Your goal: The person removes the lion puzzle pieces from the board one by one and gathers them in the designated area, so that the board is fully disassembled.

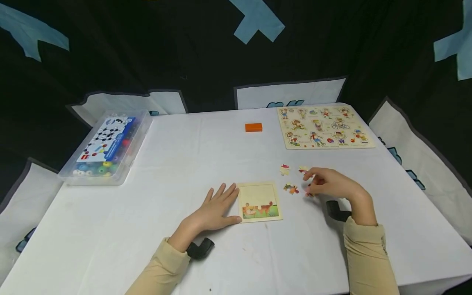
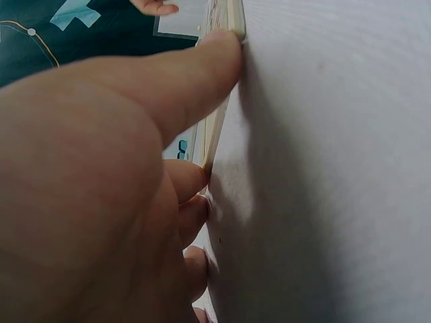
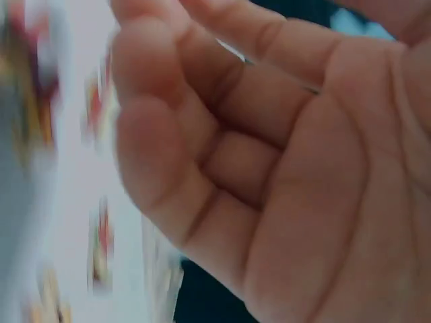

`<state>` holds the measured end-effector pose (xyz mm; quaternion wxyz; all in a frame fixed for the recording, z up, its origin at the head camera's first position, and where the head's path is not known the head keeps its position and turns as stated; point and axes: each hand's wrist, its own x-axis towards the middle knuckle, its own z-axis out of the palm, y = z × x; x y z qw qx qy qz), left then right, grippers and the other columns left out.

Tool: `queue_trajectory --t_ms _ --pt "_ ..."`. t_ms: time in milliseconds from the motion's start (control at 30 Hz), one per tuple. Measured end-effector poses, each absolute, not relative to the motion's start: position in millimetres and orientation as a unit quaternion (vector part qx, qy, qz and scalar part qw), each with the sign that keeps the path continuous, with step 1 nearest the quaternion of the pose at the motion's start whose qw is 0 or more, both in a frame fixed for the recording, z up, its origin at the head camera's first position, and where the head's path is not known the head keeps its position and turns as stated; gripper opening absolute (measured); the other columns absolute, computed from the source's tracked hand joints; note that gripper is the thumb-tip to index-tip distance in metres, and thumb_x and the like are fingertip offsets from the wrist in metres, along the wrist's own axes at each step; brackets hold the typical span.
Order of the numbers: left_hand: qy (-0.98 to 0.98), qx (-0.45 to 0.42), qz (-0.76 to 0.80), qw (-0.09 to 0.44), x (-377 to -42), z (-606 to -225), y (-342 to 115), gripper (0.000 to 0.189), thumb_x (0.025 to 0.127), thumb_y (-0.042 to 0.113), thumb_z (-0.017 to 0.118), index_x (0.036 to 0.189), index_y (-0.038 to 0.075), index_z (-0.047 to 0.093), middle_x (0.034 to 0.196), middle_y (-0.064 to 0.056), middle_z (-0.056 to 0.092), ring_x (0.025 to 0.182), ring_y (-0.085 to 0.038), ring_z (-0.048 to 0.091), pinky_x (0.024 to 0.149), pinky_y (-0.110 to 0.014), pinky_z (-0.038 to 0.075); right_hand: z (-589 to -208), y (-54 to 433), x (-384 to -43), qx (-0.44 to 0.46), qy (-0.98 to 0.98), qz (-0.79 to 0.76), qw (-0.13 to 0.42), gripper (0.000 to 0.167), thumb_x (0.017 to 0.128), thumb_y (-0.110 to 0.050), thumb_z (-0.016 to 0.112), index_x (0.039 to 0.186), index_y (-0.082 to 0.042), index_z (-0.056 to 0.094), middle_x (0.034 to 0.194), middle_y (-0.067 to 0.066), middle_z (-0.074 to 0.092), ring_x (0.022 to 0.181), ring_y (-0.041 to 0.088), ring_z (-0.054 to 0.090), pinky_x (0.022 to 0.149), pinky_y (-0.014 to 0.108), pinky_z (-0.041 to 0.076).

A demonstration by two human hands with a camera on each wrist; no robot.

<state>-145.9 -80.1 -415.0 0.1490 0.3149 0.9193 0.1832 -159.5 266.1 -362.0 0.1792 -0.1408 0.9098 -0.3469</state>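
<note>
We are resting our left hand (image 1: 215,211), fingers spread, against the left edge of the board (image 1: 258,194). Right of it, we are holding our right hand (image 1: 332,183), fingers curled, at a piece (image 1: 309,194); whether we are pinching it, we cannot tell.

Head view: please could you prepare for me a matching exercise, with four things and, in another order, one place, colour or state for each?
Column one
1. left hand
2. plastic box
3. rectangular block
4. puzzle tray

Column two
A. plain orange
B. at the table's far left corner
C. picture filled only along the near side
D. touching the tray, fingers spread

Pairs: 1-D, 2-B, 3-A, 4-C
</note>
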Motion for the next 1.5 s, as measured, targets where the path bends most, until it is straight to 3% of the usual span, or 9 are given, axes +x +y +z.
queue_trajectory --t_ms 200,500,800,1200,1500 --pt "0.920 0.312 0.183 0.150 -147 -414 -79 0.081 0.085 0.050 0.054 0.144 0.005 0.021 0.150 -0.007 0.011 0.136 -0.029 0.000 0.104 -0.052 -0.002 -367 206 -156 -0.257 0.896 -0.315 0.177 0.027 0.084 -0.018 0.065 0.107 -0.005 0.060 0.072 -0.004 0.053 0.061 0.010 0.048 0.056 0.026 0.041" --pt "0.919 0.316 0.182 0.152 -147 -413 -80 0.080 0.086 0.050 0.053 0.144 0.005 0.020 0.150 -0.009 0.011 0.136 -0.031 0.001 0.104 -0.054 0.000 -383 149 -142 -0.331 0.889 -0.264 0.175 0.050 0.083 -0.020 0.067 0.127 -0.003 0.050 0.093 0.000 0.051 0.074 0.010 0.047 0.065 0.025 0.040" --pt "0.918 0.317 0.185 0.151 -147 -411 -80 0.079 0.086 0.049 0.054 0.144 0.005 0.021 0.150 -0.009 0.012 0.135 -0.031 0.001 0.104 -0.054 -0.001 -392 143 -139 -0.325 0.893 -0.253 0.184 0.052 0.079 -0.015 0.071 0.127 -0.007 0.052 0.094 0.000 0.046 0.072 0.012 0.043 0.063 0.024 0.039" --pt "0.920 0.310 0.183 0.158 -148 -414 -81 0.081 0.086 0.051 0.052 0.145 0.007 0.019 0.150 -0.006 0.009 0.136 -0.028 0.000 0.104 -0.053 -0.001 -394 142 -141 -0.330 0.877 -0.312 0.156 0.044 0.075 -0.006 0.073 0.113 -0.011 0.053 0.090 0.001 0.048 0.070 0.011 0.048 0.065 0.024 0.043" --pt "0.919 0.311 0.185 0.157 -147 -413 -80 0.081 0.086 0.051 0.053 0.145 0.006 0.020 0.150 -0.007 0.010 0.136 -0.029 0.000 0.104 -0.053 -0.002 -397 141 -143 -0.345 0.860 -0.339 0.158 0.036 0.079 -0.002 0.067 0.106 -0.013 0.046 0.071 -0.006 0.054 0.059 0.004 0.048 0.057 0.022 0.042"
